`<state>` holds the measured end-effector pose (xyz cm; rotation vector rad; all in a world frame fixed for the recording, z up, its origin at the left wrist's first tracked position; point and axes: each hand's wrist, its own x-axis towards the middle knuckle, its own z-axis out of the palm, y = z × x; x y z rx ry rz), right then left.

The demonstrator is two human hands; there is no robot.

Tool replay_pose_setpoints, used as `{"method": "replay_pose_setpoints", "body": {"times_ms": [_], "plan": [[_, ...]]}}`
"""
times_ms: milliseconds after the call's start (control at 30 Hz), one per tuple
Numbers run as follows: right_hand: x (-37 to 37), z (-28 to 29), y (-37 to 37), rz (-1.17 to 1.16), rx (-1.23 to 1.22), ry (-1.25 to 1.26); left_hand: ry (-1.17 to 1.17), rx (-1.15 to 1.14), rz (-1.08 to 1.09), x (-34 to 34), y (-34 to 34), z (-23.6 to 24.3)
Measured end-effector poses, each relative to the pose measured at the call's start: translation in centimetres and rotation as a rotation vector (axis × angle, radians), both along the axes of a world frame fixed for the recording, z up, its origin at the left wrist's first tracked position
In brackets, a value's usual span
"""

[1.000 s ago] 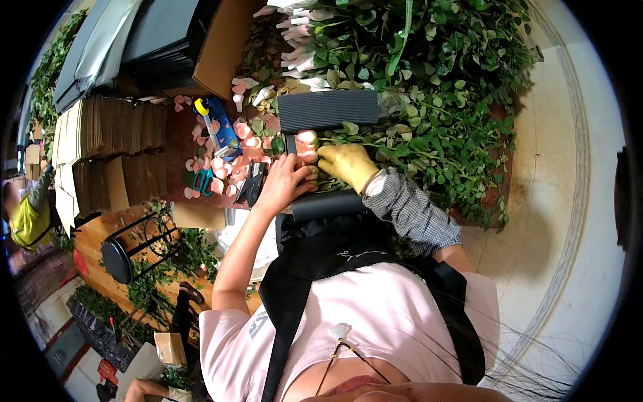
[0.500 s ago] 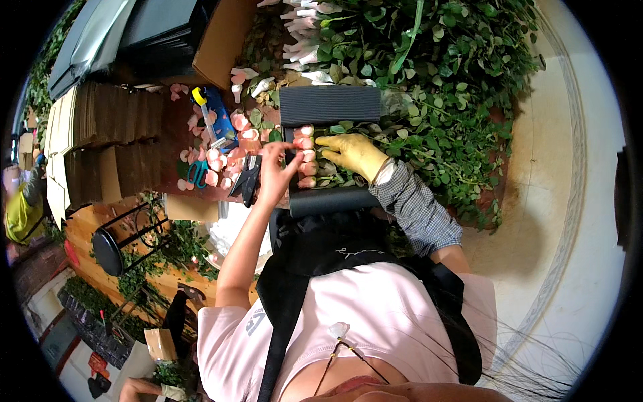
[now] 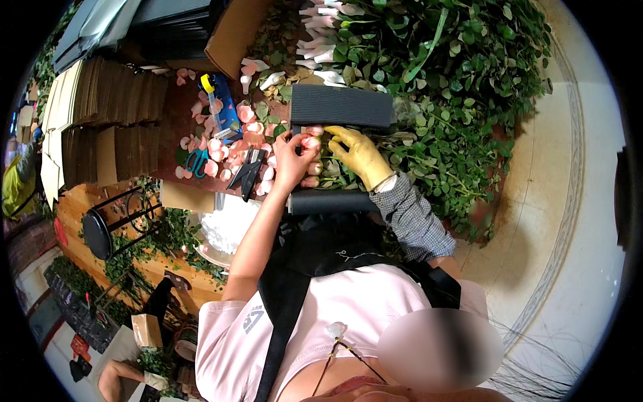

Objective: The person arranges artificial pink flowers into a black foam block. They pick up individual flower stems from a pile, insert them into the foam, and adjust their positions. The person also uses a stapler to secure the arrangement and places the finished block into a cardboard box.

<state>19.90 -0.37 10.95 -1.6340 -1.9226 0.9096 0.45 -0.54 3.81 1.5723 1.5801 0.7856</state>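
A row of pink rose buds (image 3: 315,167) lies between two dark blocks, the upper ridged one (image 3: 340,105) and the lower one (image 3: 331,201), their leafy stems (image 3: 435,154) stretching rightward. My left hand (image 3: 291,164), bare, pinches one of the upper buds. On my right hand (image 3: 358,157) is a yellow glove; its bent fingers are apart beside the bud necks and upper stems, with nothing clearly held. Left of my left hand are a black tool (image 3: 249,171), scattered pink petals (image 3: 244,114), teal scissors (image 3: 197,161) and a blue item (image 3: 228,110) under a yellow-topped tool.
Stacked cardboard sheets (image 3: 100,124) and dark sheets in a box (image 3: 234,33) occupy the back left. A black stool (image 3: 97,234) stands on the leaf-strewn wooden floor. A person in yellow (image 3: 17,184) is at the far left; another person's arm (image 3: 120,375) shows bottom left.
My left hand has shifted up the row of buds, its fingers lifting, then curling onto an upper bud. My gloved fingers have spread slightly. The whole view has shifted a little.
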Motion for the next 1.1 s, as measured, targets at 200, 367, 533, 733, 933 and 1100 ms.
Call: {"method": "replay_pose_setpoints", "body": {"times_ms": [200,367,533,733,933,1100], "plan": [[-0.8,1.4,0.5,0.129,0.099,-0.255,-0.029,-0.042,0.006,0.0,-0.3,0.2],[-3.7,2.2,0.1,0.147,0.135,-0.66,-0.154,-0.077,-0.019,-1.0,-0.3,-0.4],[-3.6,1.9,-0.2,0.114,0.195,-0.61,-0.304,-0.145,0.062,-5.5,0.0,2.1],[-3.6,0.4,0.0,-0.002,0.132,-0.586,-0.452,-0.532,-0.343,-4.1,0.9,6.5],[0.8,8.9,-6.3,0.193,-0.016,0.665,-0.308,-0.512,-0.404,-3.4,2.0,3.6],[5.8,3.0,-16.2,0.321,-0.345,0.746,-0.405,-0.667,-0.562,-3.3,3.4,5.2]]}}
